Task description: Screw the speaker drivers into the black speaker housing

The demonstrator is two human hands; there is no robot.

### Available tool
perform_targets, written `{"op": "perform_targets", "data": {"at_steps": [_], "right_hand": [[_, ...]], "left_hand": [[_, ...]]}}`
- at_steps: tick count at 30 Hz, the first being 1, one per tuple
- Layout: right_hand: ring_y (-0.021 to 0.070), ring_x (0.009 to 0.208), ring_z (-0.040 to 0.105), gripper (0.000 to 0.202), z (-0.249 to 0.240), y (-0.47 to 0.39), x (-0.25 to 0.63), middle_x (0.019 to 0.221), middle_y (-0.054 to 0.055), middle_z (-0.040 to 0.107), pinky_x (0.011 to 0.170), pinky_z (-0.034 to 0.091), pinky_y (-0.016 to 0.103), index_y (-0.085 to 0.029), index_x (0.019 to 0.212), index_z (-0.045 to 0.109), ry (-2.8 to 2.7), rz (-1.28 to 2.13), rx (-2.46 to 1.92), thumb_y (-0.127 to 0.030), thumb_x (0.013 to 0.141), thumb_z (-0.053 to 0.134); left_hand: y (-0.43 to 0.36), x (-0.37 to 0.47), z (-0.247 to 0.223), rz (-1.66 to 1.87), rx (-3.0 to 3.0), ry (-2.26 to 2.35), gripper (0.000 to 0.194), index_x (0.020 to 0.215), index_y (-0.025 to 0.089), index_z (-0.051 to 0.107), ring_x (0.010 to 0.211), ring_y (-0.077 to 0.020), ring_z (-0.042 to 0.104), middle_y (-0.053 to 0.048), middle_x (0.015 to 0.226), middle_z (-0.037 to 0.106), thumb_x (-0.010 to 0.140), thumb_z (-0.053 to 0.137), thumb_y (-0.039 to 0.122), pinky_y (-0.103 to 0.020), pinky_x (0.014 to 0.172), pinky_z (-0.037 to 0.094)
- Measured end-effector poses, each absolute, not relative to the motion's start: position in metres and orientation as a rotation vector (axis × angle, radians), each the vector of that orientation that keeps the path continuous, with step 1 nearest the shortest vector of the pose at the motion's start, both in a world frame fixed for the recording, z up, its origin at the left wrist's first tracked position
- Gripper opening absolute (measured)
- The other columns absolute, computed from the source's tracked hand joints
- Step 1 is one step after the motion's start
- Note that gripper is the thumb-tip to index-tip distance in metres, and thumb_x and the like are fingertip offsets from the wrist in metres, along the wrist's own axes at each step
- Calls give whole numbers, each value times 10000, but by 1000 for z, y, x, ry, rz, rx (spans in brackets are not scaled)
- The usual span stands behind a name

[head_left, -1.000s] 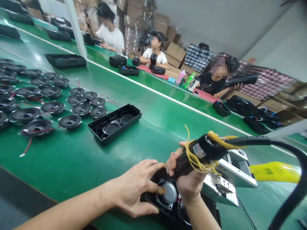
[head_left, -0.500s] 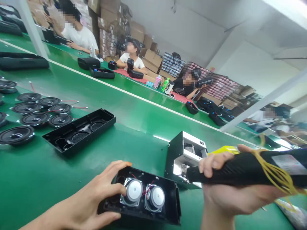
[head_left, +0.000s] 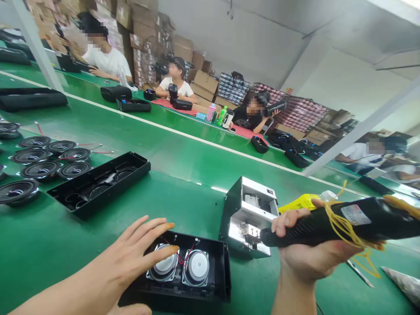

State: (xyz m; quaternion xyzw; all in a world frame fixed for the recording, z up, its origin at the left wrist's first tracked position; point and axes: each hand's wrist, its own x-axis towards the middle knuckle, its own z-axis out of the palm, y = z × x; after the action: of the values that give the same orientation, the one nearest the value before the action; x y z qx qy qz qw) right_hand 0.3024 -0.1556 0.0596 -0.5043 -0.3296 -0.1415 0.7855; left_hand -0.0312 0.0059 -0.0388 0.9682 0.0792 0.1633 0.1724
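My right hand (head_left: 315, 253) is wrapped round a black electric screwdriver (head_left: 305, 229) with yellow bands tied about its body. The driver's nose points into the front of a screw feeder (head_left: 241, 232), a black and silver box on the bench. My left hand (head_left: 131, 258), fingers spread, is over the left end of a black speaker housing (head_left: 223, 271). Whether it touches the housing I cannot tell. Inside the housing sit two speaker drivers, the right one (head_left: 198, 264) in plain sight, the left one (head_left: 164, 264) partly behind my fingers. Red wires run between them.
Another black housing (head_left: 101, 188) lies at the left, beside several loose round speakers (head_left: 42, 168). Behind the feeder is a yellow bottle (head_left: 297, 202). A metal tool (head_left: 361, 273) lies at the right. Across the green bench (head_left: 183, 153), several co-workers sit among black speaker cases.
My left hand has loosened from the housing and its fingers have spread. The housing appears farther left and lower. The screwdriver has stayed at the feeder's front.
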Motion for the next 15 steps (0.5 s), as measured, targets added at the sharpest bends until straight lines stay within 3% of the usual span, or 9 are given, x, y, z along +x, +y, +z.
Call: {"op": "perform_targets", "data": {"at_steps": [3, 6, 11, 15], "right_hand": [[126, 360, 422, 775, 57, -157, 303, 614, -60, 512, 318, 367, 245, -184, 1027, 693, -711, -268, -1086, -927, 866, 542], [127, 353, 428, 848, 55, -159, 304, 613, -64, 530, 309, 364, 240, -178, 1140, 693, -736, -179, -1055, -957, 824, 584], [134, 387, 449, 850, 53, -164, 302, 640, -59, 563, 314, 401, 244, -199, 1284, 692, -741, -150, -1024, -922, 845, 604], [137, 399, 471, 866, 57, -171, 292, 675, -51, 557, 324, 400, 243, -237, 1326, 711, -744, -92, -1030, -919, 794, 682]], "left_hand": [[4, -13, -16, 274, 2805, 43, 973, 1710, 442, 368, 1668, -483, 311, -60, 1853, 245, 863, 848, 457, -825, 1294, 290], [-2, 6, -1, 134, 2768, 22, 901, 1666, 445, 447, 1644, -497, 352, -76, 1831, 300, 865, 858, 433, -867, 1257, 297], [-9, 27, 0, 49, 2710, 24, 886, 1599, 407, 559, 1634, -548, 329, -157, 1814, 315, 796, 930, 441, -897, 1244, 263], [-11, 32, -4, 59, 2694, 24, 863, 1556, 383, 604, 1622, -550, 366, -176, 1807, 337, 760, 933, 331, -868, 1245, 316]]}}
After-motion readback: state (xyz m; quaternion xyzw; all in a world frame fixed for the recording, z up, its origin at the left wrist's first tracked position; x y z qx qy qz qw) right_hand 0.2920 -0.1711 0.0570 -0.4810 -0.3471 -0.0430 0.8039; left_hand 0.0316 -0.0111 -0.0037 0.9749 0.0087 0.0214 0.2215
